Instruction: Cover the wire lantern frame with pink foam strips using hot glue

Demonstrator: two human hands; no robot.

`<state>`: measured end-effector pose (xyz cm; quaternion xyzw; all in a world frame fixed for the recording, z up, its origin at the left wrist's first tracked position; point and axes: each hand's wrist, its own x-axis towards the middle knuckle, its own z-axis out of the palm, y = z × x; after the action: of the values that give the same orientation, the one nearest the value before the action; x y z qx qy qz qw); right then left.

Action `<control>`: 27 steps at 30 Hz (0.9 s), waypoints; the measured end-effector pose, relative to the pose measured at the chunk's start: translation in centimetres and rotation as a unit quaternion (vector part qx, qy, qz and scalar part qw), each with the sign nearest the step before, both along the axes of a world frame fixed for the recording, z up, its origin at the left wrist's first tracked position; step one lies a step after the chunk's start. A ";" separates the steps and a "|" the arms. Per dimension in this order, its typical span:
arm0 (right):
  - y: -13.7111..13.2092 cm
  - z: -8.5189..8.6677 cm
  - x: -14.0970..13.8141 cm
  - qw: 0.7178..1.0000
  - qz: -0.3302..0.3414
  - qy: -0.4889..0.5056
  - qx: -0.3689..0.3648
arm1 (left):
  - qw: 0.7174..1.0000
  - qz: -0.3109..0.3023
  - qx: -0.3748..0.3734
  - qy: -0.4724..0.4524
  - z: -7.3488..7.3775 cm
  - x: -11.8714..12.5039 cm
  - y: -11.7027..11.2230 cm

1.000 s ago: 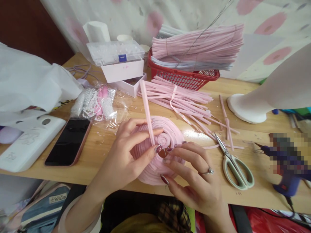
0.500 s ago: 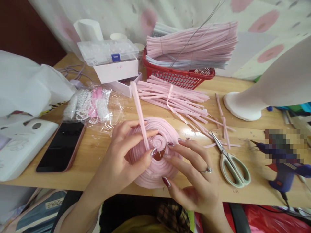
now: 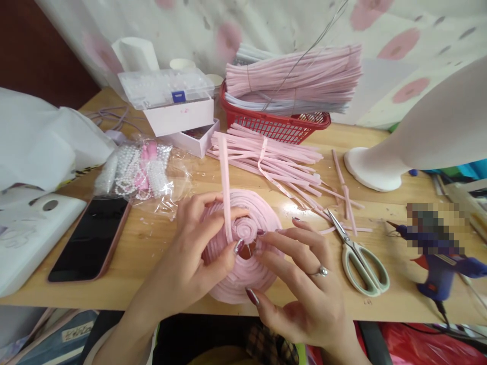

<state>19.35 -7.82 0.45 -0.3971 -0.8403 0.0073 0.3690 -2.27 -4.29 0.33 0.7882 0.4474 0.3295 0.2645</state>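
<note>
Our left fingers (image 3: 213, 229) pinch a pale-pink fuzzy strip (image 3: 224, 182); our right fingers (image 3: 285, 266), loosely parted, touch a round coiled pink form (image 3: 266, 215).

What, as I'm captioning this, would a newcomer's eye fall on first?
Likely the pink chenille coil between the left hand and right hand, near the table's front edge. Behind it, a red basket bears pink chenille stems; right of the coil lie green-handled scissors and a blue glue gun.
</note>
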 end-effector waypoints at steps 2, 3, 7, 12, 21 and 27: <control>-0.2 0.1 -0.3 1.000 -0.008 -0.003 0.007 | 1.000 0.005 0.002 -0.003 -0.1 0.1 0.0; -0.2 0.2 -0.4 1.000 -0.011 -0.004 0.012 | 1.000 0.008 0.005 -0.006 -0.1 0.1 0.0; -0.3 0.4 -0.8 1.000 -0.010 0.000 0.026 | 1.000 0.008 0.002 -0.011 -0.2 0.1 0.0; 0.1 0.3 -1.0 0.999 -0.001 0.024 0.027 | 1.000 0.005 -0.016 -0.027 -0.5 -0.1 0.1; -0.1 -1.0 -0.8 0.999 0.004 0.053 0.010 | 0.967 0.056 -0.089 -0.231 -1.5 0.1 0.1; -0.3 -1.1 -0.8 0.998 0.012 0.054 0.005 | 0.971 0.073 -0.090 -0.208 -1.0 -0.6 -0.2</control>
<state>18.60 -8.08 -0.70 -0.3842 -0.8237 0.0293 0.4161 -2.83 -4.53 -0.72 0.6405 0.4668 0.4632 0.3967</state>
